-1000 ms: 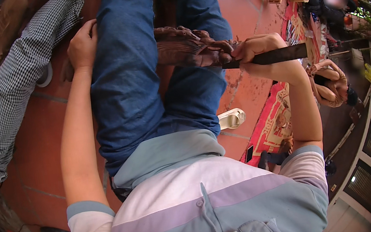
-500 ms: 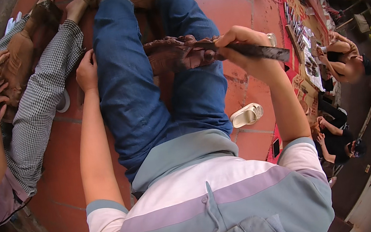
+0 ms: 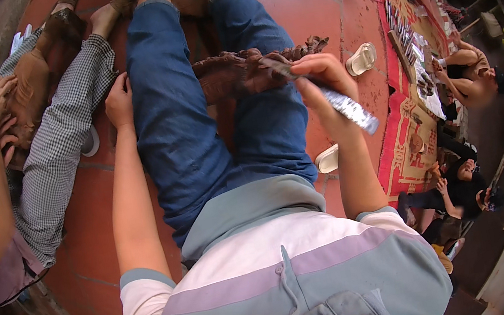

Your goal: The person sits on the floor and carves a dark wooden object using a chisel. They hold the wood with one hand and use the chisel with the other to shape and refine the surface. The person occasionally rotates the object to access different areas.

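Observation:
A dark reddish-brown carved wooden piece point(image 3: 231, 78) lies across my right thigh and the gap between my legs, with knobbly relief along its far edge. My right hand point(image 3: 326, 82) is closed around a long flat tool point(image 3: 350, 109) with a silvery, mottled shaft. The tool's narrow end lies over the carving; its exact kind is unclear. Beside my left knee, my left hand point(image 3: 120, 102) has its fingers bent against the outer side of the blue trouser leg point(image 3: 169, 98). My leg hides the fingertips and whatever they may grip.
A person in checked trousers point(image 3: 60, 142) sits close on my left with a brown carving point(image 3: 29, 85). Light slippers point(image 3: 360, 59) lie on the red tiles point(image 3: 315, 13) to my right. Beyond are a red-edged mat point(image 3: 408, 145), a row of tools point(image 3: 400, 27) and other people.
My right hand has shifted slightly toward me, and the tool has swung so its rear end points more downward. More of the carving's right end shows. The left hand stays by the knee.

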A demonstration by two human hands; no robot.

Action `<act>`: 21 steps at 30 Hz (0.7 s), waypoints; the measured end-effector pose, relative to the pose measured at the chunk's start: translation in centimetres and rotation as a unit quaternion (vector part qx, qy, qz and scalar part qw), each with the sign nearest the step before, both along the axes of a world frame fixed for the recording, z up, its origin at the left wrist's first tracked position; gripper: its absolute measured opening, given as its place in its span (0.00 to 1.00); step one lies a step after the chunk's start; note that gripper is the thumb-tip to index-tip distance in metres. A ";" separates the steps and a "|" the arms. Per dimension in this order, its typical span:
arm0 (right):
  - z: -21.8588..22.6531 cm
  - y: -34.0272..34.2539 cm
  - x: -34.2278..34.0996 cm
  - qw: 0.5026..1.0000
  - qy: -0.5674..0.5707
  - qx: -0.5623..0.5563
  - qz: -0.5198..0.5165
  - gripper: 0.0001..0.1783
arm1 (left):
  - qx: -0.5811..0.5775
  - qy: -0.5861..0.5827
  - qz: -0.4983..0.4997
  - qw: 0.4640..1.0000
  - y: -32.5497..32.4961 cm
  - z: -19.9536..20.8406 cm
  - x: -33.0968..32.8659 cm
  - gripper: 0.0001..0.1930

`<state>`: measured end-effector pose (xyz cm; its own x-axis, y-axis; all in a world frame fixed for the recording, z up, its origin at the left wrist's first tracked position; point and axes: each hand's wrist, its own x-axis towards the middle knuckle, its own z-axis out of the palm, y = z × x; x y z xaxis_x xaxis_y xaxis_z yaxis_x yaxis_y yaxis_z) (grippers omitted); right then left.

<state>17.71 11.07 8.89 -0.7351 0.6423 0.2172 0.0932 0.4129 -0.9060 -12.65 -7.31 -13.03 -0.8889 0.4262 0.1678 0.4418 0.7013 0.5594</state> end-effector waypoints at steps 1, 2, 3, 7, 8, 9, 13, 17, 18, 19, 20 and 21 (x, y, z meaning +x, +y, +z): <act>-0.7 -1.1 -0.1 1.000 0.005 -0.001 -0.001 0.11 | 0.004 0.000 0.001 1.000 -0.1 -0.2 -0.2 0.12; -1.0 -2.2 -0.1 0.999 -0.011 0.032 -0.012 0.12 | 0.009 0.000 0.001 1.000 -0.1 -0.5 -0.1 0.12; -1.4 -3.3 -0.2 0.997 -0.028 0.061 -0.024 0.13 | 0.010 0.001 0.001 1.000 -0.4 -0.6 -0.3 0.12; -5.3 -5.3 1.4 0.998 -0.012 0.034 -0.049 0.15 | 0.133 0.007 -0.041 0.990 -1.0 0.8 -0.9 0.12; -5.9 -5.5 1.5 0.997 0.000 0.045 -0.055 0.15 | 0.221 -0.098 -0.021 0.970 -1.0 2.2 -0.1 0.12; -6.5 -5.6 1.7 0.996 0.011 0.056 -0.064 0.15 | 0.230 -0.073 -0.027 0.970 -0.6 4.2 1.0 0.12; -6.9 -5.6 1.2 0.990 0.035 0.087 -0.103 0.15 | 0.233 0.019 -0.088 0.968 0.2 11.4 7.3 0.11; -6.7 -5.3 1.0 0.988 0.049 0.123 -0.074 0.16 | 0.275 -0.076 -0.235 0.929 0.6 14.2 14.1 0.10; -6.4 -5.5 1.0 0.993 0.029 0.098 -0.060 0.15 | 0.278 -0.207 -0.249 0.905 0.4 14.4 15.7 0.10; -6.6 -5.5 1.1 0.993 0.031 0.096 -0.054 0.16 | 0.273 -0.387 -0.231 0.850 0.4 14.3 17.1 0.11; -6.8 -5.5 1.4 0.992 0.003 0.118 -0.046 0.16 | 0.271 -0.552 -0.222 0.757 0.4 13.1 18.1 0.16; -8.6 -5.6 1.3 0.988 -0.003 0.145 -0.045 0.16 | 0.261 -0.784 -0.183 0.533 1.4 9.6 18.6 0.25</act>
